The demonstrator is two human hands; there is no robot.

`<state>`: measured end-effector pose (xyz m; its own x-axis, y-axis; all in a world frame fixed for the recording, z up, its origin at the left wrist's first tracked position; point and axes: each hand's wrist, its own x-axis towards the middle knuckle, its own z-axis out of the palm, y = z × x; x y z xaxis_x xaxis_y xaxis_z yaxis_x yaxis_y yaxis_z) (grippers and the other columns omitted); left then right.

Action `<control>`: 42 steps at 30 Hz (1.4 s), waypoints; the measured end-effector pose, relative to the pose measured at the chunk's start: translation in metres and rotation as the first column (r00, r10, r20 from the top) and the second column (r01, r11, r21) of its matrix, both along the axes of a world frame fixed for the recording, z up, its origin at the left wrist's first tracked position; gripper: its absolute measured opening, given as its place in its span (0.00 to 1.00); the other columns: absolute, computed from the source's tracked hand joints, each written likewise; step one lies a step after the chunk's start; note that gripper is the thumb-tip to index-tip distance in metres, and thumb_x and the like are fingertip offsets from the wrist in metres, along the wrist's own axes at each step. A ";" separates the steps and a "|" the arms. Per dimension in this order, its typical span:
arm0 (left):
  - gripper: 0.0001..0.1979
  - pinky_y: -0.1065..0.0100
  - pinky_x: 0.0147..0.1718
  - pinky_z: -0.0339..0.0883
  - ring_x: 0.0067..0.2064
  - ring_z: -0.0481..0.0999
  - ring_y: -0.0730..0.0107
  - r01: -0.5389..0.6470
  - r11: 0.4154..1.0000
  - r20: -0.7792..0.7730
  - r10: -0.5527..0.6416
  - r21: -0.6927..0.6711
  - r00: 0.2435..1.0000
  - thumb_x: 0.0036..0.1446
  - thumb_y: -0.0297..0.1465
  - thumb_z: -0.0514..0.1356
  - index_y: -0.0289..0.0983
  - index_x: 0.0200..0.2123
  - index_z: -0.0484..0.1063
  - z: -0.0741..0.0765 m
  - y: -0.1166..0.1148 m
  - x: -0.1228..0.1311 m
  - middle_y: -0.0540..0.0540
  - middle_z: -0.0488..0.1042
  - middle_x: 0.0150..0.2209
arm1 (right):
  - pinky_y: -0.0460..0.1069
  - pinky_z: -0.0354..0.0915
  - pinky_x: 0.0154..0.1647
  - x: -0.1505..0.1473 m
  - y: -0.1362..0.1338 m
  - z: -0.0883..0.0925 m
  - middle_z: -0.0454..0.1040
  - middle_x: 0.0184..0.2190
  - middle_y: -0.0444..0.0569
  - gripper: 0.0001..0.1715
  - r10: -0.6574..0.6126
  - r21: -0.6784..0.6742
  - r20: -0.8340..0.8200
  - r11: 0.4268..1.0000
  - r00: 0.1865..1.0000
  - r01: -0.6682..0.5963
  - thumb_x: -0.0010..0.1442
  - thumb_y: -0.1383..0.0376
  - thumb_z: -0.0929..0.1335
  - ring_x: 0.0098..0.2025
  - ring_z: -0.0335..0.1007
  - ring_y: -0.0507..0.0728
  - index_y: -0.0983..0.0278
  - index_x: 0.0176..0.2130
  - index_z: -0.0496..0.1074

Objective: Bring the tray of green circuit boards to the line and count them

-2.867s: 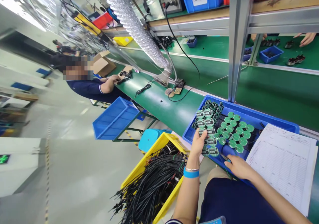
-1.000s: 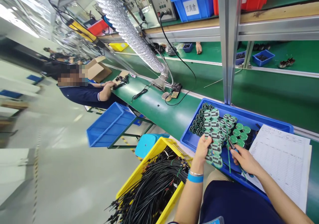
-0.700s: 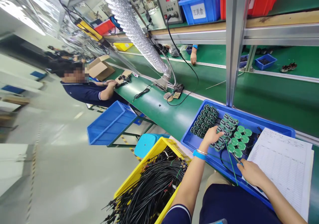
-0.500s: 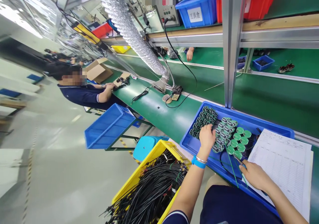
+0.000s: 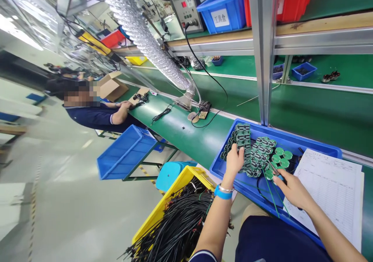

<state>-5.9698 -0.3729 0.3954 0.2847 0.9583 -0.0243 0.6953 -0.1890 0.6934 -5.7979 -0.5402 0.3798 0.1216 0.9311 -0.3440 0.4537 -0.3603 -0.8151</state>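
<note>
My left hand [image 5: 234,160] pinches the edge of a panel of green circuit boards [image 5: 244,139], tilted up over the left part of a blue tray [image 5: 217,168]. My right hand [image 5: 293,188] is closed round a slim hand tool [image 5: 279,175] with a pointed metal tip and dark bluish handle; its exact kind is unclear. The tip is beside round green boards [image 5: 282,157] lying in rows. Between the hands sit more populated circuit boards [image 5: 260,153]. Thin green wires [image 5: 271,194] trail over the tray's near side.
Printed sheets [image 5: 326,188] overlap the tray's right end. A yellow crate [image 5: 154,211] of black cables stands lower left, near a light-blue stool [image 5: 171,174]. A metal post [image 5: 264,79] rises behind the tray. Another person [image 5: 90,112] sits further left along the bench.
My left hand has taken hold of a circuit board panel and tilted it up, shifting slightly left. My right hand with the tool has moved up a little over the round boards.
</note>
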 end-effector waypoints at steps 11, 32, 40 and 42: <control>0.19 0.70 0.35 0.65 0.31 0.69 0.72 0.184 0.932 0.551 0.020 -0.313 0.834 0.56 0.46 0.59 0.36 0.41 0.69 0.019 -0.050 -0.011 0.51 0.71 0.29 | 0.51 0.66 0.39 -0.012 0.008 0.016 0.74 0.35 0.50 0.29 -0.027 0.168 -0.195 0.984 0.980 0.061 0.64 0.46 0.57 0.38 0.73 0.59 0.64 0.50 0.67; 0.13 0.59 0.50 0.62 0.49 0.71 0.58 0.054 0.999 -0.168 -0.054 -0.009 0.984 0.58 0.28 0.58 0.37 0.47 0.70 -0.040 0.008 0.009 0.40 0.74 0.45 | 0.55 0.62 0.42 -0.004 -0.018 -0.028 0.76 0.40 0.62 0.22 0.249 -0.310 0.220 0.935 0.943 -0.175 0.66 0.59 0.54 0.44 0.73 0.67 0.68 0.42 0.70; 0.09 0.53 0.53 0.55 0.52 0.63 0.53 -0.010 0.977 -0.316 0.078 0.213 0.946 0.57 0.26 0.57 0.36 0.42 0.71 -0.038 0.026 0.009 0.38 0.68 0.45 | 0.54 0.60 0.40 -0.004 -0.008 -0.017 0.76 0.38 0.59 0.22 0.243 -0.239 0.198 0.952 0.950 -0.193 0.65 0.58 0.54 0.42 0.72 0.66 0.67 0.42 0.69; 0.04 0.53 0.53 0.55 0.50 0.64 0.53 0.003 0.982 -0.290 0.053 0.191 0.956 0.55 0.27 0.59 0.36 0.36 0.71 -0.041 0.026 0.012 0.39 0.69 0.41 | 0.55 0.60 0.41 -0.007 -0.006 -0.013 0.76 0.38 0.59 0.22 0.224 -0.208 0.177 0.960 0.958 -0.186 0.65 0.57 0.54 0.42 0.72 0.66 0.67 0.41 0.69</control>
